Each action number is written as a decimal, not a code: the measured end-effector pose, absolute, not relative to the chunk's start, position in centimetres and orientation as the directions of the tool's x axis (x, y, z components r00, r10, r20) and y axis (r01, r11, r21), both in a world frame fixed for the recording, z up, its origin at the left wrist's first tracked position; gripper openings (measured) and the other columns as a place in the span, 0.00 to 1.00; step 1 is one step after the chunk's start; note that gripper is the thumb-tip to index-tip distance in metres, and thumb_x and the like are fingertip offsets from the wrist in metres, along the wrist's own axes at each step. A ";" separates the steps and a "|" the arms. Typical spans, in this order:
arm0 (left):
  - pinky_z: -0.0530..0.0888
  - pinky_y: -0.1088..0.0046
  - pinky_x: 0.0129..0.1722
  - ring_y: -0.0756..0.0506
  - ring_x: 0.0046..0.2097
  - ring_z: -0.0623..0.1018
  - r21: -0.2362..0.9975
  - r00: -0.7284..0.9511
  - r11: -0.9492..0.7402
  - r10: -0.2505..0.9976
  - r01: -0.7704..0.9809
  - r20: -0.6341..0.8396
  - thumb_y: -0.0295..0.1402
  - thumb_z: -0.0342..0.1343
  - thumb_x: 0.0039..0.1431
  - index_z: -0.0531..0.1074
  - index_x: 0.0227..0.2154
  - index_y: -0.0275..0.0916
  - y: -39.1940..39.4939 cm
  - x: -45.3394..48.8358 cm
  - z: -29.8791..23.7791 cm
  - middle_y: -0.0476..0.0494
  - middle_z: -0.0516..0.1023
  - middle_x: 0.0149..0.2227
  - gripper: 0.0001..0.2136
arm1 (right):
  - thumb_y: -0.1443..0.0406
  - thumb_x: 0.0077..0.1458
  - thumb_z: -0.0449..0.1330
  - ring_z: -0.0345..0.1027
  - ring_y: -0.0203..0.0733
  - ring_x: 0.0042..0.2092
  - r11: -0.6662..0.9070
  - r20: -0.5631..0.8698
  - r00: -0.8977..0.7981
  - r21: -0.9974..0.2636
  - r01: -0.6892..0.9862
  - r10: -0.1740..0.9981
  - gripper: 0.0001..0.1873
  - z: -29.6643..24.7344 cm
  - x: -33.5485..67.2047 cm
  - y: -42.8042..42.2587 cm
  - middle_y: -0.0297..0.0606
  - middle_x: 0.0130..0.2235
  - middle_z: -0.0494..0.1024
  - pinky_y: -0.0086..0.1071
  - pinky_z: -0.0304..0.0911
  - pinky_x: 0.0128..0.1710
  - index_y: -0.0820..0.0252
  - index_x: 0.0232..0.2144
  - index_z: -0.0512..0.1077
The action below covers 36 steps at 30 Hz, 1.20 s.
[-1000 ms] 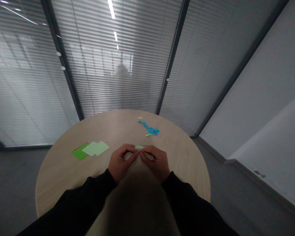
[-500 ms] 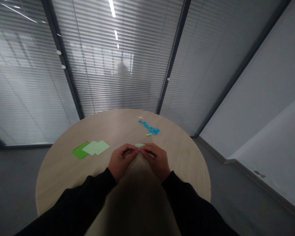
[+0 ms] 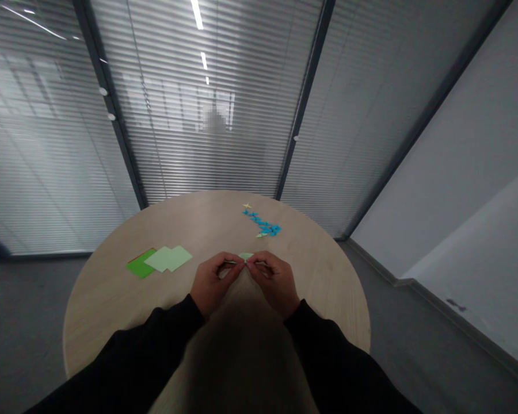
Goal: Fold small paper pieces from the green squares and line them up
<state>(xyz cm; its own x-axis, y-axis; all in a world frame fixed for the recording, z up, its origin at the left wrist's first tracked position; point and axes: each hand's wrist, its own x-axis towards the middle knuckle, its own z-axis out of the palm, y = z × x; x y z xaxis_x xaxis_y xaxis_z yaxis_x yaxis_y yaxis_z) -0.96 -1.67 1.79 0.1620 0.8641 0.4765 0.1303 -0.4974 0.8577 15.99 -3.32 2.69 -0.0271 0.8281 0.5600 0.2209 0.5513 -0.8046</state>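
Between my fingertips is a small piece of light green paper (image 3: 246, 255), its upper part showing above the fingers and the rest hidden. My left hand (image 3: 216, 282) pinches its left side, thumb against fingers. On the other side my right hand (image 3: 275, 283) pinches it the same way, and the fingertips of both hands nearly meet. Beyond the hands lies a cluster of small blue folded paper pieces (image 3: 264, 225), with a light green folded piece (image 3: 262, 235) at its near edge and a yellow one (image 3: 247, 206) at its far end.
To the left, light green paper sheets (image 3: 179, 257) overlap a brighter green sheet (image 3: 141, 265) with a thin reddish edge. All rest on a round wooden table (image 3: 112, 299). Behind it stand glass panels with blinds (image 3: 216, 167); a white wall (image 3: 435, 190) is at right.
The fingertips have shifted very slightly, and a little less of the green paper shows at its left. The papers on the table have not moved.
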 end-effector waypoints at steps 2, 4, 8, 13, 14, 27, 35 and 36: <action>0.77 0.68 0.39 0.46 0.36 0.81 0.843 0.140 -0.517 0.855 0.147 0.500 0.34 0.61 0.57 0.76 0.33 0.39 -1.7 -0.9 1.8 0.44 0.82 0.33 0.04 | 0.63 0.56 0.62 0.75 0.39 0.36 0.561 0.568 -0.036 -0.799 0.217 0.822 0.04 2.7 15.9 -3.4 0.36 0.35 0.78 0.32 0.75 0.39 0.56 0.32 0.76; 0.76 0.69 0.38 0.46 0.35 0.80 0.827 0.134 -0.540 0.841 0.154 0.524 0.32 0.61 0.55 0.76 0.31 0.39 -1.7 -0.8 1.8 0.44 0.82 0.33 0.03 | 0.63 0.56 0.62 0.75 0.38 0.36 0.571 0.576 -0.049 -0.791 0.220 0.816 0.03 2.7 15.9 -3.4 0.36 0.35 0.78 0.31 0.75 0.38 0.56 0.32 0.76; 0.75 0.70 0.37 0.47 0.34 0.79 0.815 0.135 -0.559 0.829 0.153 0.543 0.31 0.60 0.54 0.74 0.29 0.39 -1.6 -0.7 1.8 0.46 0.80 0.31 0.02 | 0.65 0.55 0.62 0.75 0.38 0.35 0.584 0.588 -0.061 -0.775 0.242 0.806 0.03 2.7 15.9 -3.3 0.35 0.34 0.77 0.31 0.75 0.37 0.57 0.31 0.75; 0.75 0.70 0.38 0.46 0.34 0.79 0.828 0.134 -0.533 0.846 0.175 0.516 0.33 0.61 0.54 0.74 0.30 0.39 -1.7 -0.7 2.0 0.46 0.81 0.32 0.04 | 0.64 0.55 0.62 0.76 0.40 0.37 0.573 0.579 -0.052 -0.786 0.233 0.814 0.02 2.8 16.0 -3.3 0.37 0.35 0.77 0.33 0.76 0.39 0.57 0.31 0.75; 0.75 0.70 0.38 0.46 0.35 0.80 0.829 0.134 -0.527 0.850 0.186 0.510 0.33 0.61 0.55 0.74 0.30 0.39 -1.7 -0.7 2.0 0.46 0.81 0.32 0.04 | 0.64 0.55 0.62 0.76 0.40 0.37 0.570 0.576 -0.052 -0.787 0.234 0.816 0.02 2.8 16.0 -3.3 0.37 0.35 0.77 0.34 0.76 0.39 0.57 0.31 0.75; 0.73 0.71 0.35 0.47 0.33 0.78 0.795 0.099 -0.544 0.837 0.270 0.539 0.31 0.59 0.55 0.71 0.28 0.40 -1.9 -0.1 1.9 0.47 0.80 0.31 0.02 | 0.64 0.53 0.62 0.74 0.41 0.35 0.524 0.547 0.029 -0.815 0.246 0.837 0.03 2.0 15.4 -3.0 0.36 0.32 0.77 0.35 0.74 0.38 0.57 0.30 0.73; 0.72 0.72 0.35 0.48 0.33 0.77 0.848 0.105 -0.495 0.869 0.190 0.483 0.33 0.58 0.56 0.69 0.30 0.40 -2.0 0.2 1.9 0.48 0.77 0.30 0.04 | 0.62 0.52 0.64 0.76 0.39 0.35 0.453 0.458 0.079 -0.888 0.075 0.885 0.10 1.3 15.0 -2.8 0.34 0.35 0.74 0.30 0.72 0.33 0.56 0.35 0.65; 0.72 0.72 0.35 0.48 0.34 0.76 0.865 0.098 -0.477 0.879 0.154 0.467 0.33 0.59 0.56 0.68 0.31 0.40 -2.0 0.2 1.9 0.49 0.76 0.31 0.05 | 0.62 0.52 0.64 0.76 0.39 0.35 0.450 0.453 0.084 -0.892 0.055 0.888 0.11 1.3 15.0 -2.7 0.34 0.35 0.74 0.30 0.72 0.34 0.55 0.35 0.65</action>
<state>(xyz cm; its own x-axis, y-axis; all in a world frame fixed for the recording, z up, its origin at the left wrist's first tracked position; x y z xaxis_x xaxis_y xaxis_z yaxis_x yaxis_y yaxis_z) 0.21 -1.98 1.88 0.0975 0.8788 0.4671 0.1538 -0.4770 0.8654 15.01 -2.73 1.26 0.0836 0.8877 0.4528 0.0549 0.4496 -0.8915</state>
